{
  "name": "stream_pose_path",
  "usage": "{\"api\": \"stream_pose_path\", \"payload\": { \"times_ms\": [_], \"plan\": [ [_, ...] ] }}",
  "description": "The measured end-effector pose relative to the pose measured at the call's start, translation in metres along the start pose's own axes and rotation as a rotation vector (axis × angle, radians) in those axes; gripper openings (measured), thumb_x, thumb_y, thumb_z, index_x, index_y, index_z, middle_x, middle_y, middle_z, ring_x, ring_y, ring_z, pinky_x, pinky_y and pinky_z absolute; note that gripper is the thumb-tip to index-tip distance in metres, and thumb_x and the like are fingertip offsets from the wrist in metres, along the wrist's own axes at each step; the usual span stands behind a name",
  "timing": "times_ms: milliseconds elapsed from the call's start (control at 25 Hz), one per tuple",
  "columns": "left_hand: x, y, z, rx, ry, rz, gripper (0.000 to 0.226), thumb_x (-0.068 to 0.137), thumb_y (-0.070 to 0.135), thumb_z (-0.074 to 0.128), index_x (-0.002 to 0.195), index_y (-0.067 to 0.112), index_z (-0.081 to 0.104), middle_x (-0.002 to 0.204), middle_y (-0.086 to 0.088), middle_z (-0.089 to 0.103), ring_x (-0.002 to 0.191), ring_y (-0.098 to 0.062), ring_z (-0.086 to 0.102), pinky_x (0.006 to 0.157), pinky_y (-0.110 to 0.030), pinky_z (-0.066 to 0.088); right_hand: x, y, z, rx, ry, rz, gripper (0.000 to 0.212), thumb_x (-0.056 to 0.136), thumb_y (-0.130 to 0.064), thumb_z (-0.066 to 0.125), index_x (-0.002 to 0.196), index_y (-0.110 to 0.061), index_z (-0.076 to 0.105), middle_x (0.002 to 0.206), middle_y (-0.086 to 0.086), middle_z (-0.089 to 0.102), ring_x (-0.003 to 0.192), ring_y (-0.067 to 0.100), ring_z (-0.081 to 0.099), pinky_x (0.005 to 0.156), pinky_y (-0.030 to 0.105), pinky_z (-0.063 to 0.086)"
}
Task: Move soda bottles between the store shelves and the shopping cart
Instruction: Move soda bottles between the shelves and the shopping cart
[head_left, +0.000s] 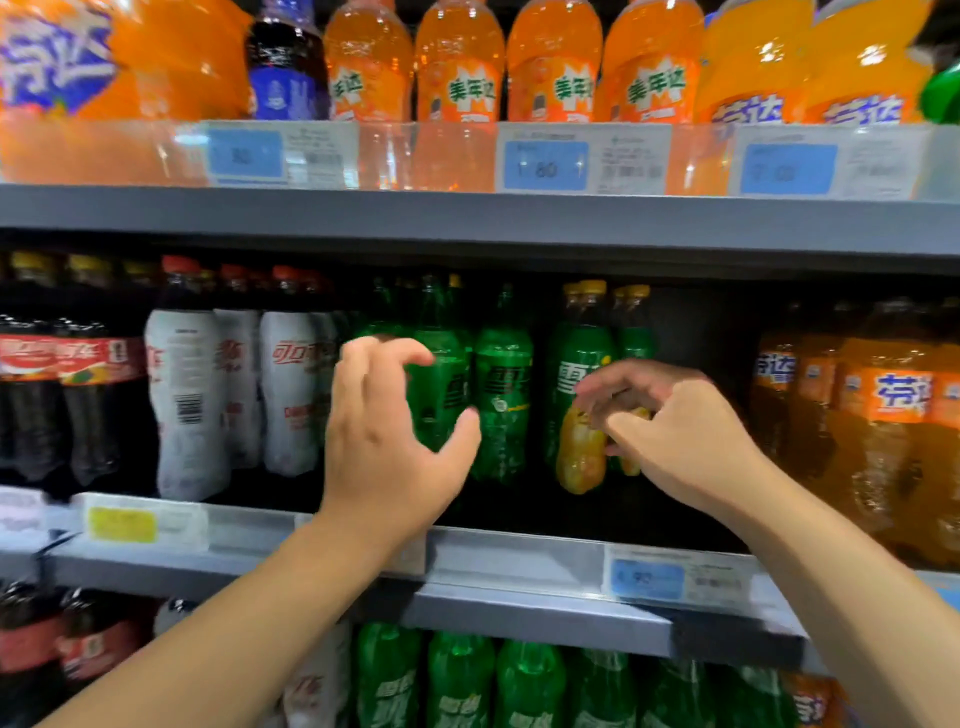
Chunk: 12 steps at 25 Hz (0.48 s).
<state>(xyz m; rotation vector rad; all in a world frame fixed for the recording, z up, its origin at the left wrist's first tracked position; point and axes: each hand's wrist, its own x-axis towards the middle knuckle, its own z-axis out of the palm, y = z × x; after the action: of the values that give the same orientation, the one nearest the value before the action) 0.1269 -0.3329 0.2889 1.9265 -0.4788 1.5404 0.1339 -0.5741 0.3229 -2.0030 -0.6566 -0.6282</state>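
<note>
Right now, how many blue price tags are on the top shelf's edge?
3 blue price tags on the top shelf: one left, one middle, one right. More may sit outside the frame.

Bright overhead light, dim shelf recesses, blurred warped edges.

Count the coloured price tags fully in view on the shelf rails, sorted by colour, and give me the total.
Blue tags: 4
Yellow tags: 1
Total: 5
</note>
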Motion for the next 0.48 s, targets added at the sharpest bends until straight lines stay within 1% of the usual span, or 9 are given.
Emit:
{"api": "stream_pose_path", "payload": {
  "times_ms": [80,120,160,200,280,360,400,440,480],
  "plan": [
    [0.002,-0.027,-0.016,0.002,-0.165,-0.266,0.067,0.069,0.052,0.072,0.123,0.031,0.04,0.116,0.003,0.04,0.104,-0.019,0.05,0.09,-0.036,0.044,-0.001,-0.013,0.025,0.009,-0.004,-0.001,0.026,0.088,-0.01,0.069,0.1,-0.033,0.072,0.097,-0.014,0.076,0.091,0.006,0.072,0.077,0.032,0.063],
    [0.004,-0.041,-0.022,-0.023,-0.264,-0.34,0.072,0.068,0.056,0.075,0.127,0.037,0.038,0.118,0.004,0.044,0.108,-0.019,0.053,0.093,-0.04,0.048,0.0,-0.018,0.04,0.005,-0.019,-0.002,0.025,0.089,-0.016,0.071,0.105,-0.035,0.07,0.101,-0.017,0.074,0.093,0.001,0.071,0.079,0.029,0.061],
    [0.007,-0.053,-0.026,-0.081,-0.348,-0.363,0.073,0.068,0.055,0.079,0.127,0.043,0.038,0.12,0.008,0.049,0.109,-0.017,0.057,0.093,-0.044,0.052,0.002,-0.022,0.054,-0.019,-0.04,-0.008,0.028,0.089,-0.021,0.073,0.11,-0.038,0.066,0.108,-0.02,0.071,0.095,-0.003,0.069,0.082,0.026,0.058],
    [0.009,-0.061,-0.028,-0.169,-0.408,-0.36,0.07,0.07,0.05,0.082,0.125,0.052,0.038,0.12,0.015,0.053,0.107,-0.013,0.061,0.091,-0.046,0.055,0.004,-0.023,0.066,-0.041,-0.063,-0.009,0.033,0.088,-0.025,0.075,0.113,-0.042,0.061,0.115,-0.022,0.067,0.097,-0.005,0.068,0.085,0.024,0.056],
    [0.014,-0.074,-0.032,-0.31,-0.484,-0.318,0.07,0.068,0.044,0.084,0.118,0.065,0.039,0.118,0.026,0.056,0.1,-0.006,0.067,0.087,-0.043,0.059,0.009,-0.026,0.091,-0.006,-0.068,0.026,0.043,0.086,-0.026,0.079,0.113,-0.049,0.054,0.121,-0.024,0.061,0.099,-0.002,0.069,0.087,0.025,0.055],
    [0.017,-0.083,-0.032,-0.36,-0.555,-0.282,0.068,0.062,0.051,0.08,0.116,0.066,0.041,0.118,0.033,0.056,0.094,-0.003,0.07,0.085,-0.037,0.061,0.014,-0.027,0.109,0.064,-0.007,0.083,0.049,0.083,-0.021,0.083,0.106,-0.051,0.052,0.116,-0.024,0.058,0.096,0.003,0.07,0.083,0.026,0.057],
    [0.018,-0.087,-0.032,-0.367,-0.598,-0.263,0.067,0.061,0.052,0.079,0.116,0.065,0.042,0.119,0.034,0.056,0.092,-0.002,0.071,0.084,-0.036,0.061,0.016,-0.028,0.116,0.083,0.039,0.105,0.05,0.081,-0.018,0.085,0.102,-0.049,0.052,0.112,-0.023,0.059,0.093,0.005,0.07,0.08,0.028,0.058],
    [0.018,-0.091,-0.03,-0.373,-0.632,-0.247,0.067,0.063,0.049,0.081,0.117,0.063,0.043,0.12,0.033,0.057,0.09,-0.003,0.072,0.084,-0.038,0.061,0.019,-0.027,0.122,0.092,0.08,0.124,0.05,0.079,-0.015,0.086,0.099,-0.046,0.053,0.11,-0.022,0.06,0.09,0.007,0.069,0.078,0.031,0.059],
    [0.019,-0.095,-0.028,-0.387,-0.649,-0.236,0.067,0.067,0.041,0.084,0.117,0.062,0.044,0.121,0.031,0.058,0.088,-0.005,0.073,0.084,-0.04,0.061,0.022,-0.028,0.126,0.098,0.111,0.141,0.05,0.078,-0.012,0.087,0.097,-0.043,0.053,0.108,-0.019,0.06,0.089,0.011,0.069,0.077,0.037,0.06]
  ]
}}
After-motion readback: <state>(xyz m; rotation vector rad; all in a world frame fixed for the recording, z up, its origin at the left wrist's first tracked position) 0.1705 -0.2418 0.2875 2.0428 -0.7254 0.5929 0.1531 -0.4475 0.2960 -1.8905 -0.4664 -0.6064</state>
